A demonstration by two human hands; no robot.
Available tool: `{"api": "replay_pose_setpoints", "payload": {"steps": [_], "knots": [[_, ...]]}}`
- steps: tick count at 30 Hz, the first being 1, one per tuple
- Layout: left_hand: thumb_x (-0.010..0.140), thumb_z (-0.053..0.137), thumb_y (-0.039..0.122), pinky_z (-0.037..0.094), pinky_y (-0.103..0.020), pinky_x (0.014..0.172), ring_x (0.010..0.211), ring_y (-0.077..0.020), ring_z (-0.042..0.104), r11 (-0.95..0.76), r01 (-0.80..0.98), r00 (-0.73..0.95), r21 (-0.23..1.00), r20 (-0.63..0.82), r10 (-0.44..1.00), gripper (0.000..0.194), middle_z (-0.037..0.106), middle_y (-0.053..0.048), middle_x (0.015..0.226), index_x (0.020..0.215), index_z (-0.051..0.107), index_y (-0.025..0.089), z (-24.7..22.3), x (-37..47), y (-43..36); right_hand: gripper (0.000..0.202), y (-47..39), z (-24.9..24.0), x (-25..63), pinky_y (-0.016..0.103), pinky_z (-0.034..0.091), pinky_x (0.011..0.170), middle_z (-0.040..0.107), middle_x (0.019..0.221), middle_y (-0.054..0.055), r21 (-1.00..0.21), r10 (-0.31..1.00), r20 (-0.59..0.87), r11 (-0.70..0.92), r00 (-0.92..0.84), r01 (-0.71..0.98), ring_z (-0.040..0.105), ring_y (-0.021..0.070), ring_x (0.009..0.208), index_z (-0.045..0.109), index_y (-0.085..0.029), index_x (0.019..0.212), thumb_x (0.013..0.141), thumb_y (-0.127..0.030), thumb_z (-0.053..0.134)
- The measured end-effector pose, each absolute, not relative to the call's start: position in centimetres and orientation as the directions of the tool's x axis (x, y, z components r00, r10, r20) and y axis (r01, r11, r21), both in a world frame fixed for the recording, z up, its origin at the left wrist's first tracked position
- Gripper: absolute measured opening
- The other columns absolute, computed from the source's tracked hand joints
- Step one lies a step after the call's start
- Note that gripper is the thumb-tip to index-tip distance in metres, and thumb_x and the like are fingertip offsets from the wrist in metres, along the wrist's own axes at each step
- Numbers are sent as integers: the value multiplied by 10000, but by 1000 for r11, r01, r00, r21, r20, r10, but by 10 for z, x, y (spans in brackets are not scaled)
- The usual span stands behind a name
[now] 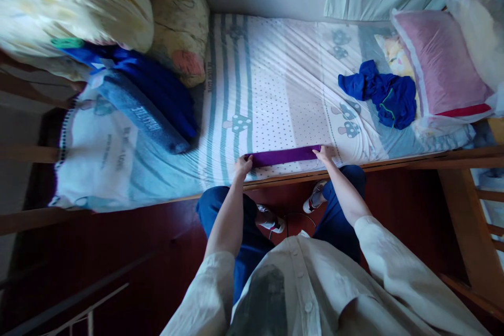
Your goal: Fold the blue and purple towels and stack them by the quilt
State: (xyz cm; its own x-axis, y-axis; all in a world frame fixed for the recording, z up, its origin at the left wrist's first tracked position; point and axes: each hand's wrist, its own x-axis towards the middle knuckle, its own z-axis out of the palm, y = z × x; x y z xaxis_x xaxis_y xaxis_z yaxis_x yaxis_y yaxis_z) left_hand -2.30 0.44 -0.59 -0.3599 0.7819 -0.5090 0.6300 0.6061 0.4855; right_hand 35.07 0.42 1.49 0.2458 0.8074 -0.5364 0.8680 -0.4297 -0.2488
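A long, narrow purple cloth strip (pixel 285 156) lies nearly flat along the front edge of the bed, on the dotted part of the sheet (pixel 271 94). My left hand (pixel 243 164) pinches its left end between thumb and fingers. At the other end, my right hand (pixel 323 154) holds the right corner in the same way. Between my hands the strip looks straight and smooth.
Crumpled blue clothing (pixel 388 95) sits on the bed at the right, beside a pink pillow (pixel 449 60). A rolled grey-blue towel (pixel 142 113) and dark blue cloth (pixel 157 86) lie at the left, below large bundled bedding (pixel 179 26). A wooden rail (pixel 378 166) edges the bed.
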Motion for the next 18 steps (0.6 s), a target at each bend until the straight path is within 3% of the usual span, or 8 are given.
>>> {"api": "replay_pose_setpoints", "payload": {"steps": [6,10,12,15,18], "knots": [[908,613,360,494,-452,1051,1151,-323,661,605,594,-423,530,-434,796,374,725,-176,1091,1202,607,129,7,-16,-6,526,-4,29,340,429,481,1077,620,1379,261,-208,810,-495,-463,316,861,570,343,1323,578,-73,1386,1008,-438,554],[903,576,298,459,-433,1098,1181,-289,630,586,559,-594,587,-209,777,384,654,-178,1170,1243,533,124,15,-12,-36,690,-6,38,340,505,464,1103,432,1571,281,-214,840,-438,-445,322,870,419,390,1467,399,-105,1558,1005,-489,547],[905,565,284,470,-437,1084,1167,-286,634,596,510,-660,620,-162,733,382,617,-203,1230,1244,524,114,17,-4,-62,678,-6,39,341,550,447,1115,418,1581,271,-202,827,-453,-459,333,865,398,398,1480,403,-131,1557,1008,-507,534],[908,616,329,542,-423,983,1010,-265,702,606,348,-526,715,-386,758,320,680,-141,1060,1163,575,140,14,24,-99,583,-6,39,341,556,471,1086,485,1523,259,-221,833,-436,-466,341,857,446,396,1438,493,-154,1485,998,-466,566],[936,610,323,590,-386,907,955,-237,733,659,-4,-332,752,-622,709,181,718,-110,956,1018,625,163,8,61,-112,509,-7,37,341,529,494,1060,552,1449,249,-262,862,-392,-441,323,859,513,385,1374,549,-151,1420,983,-411,587]]}}
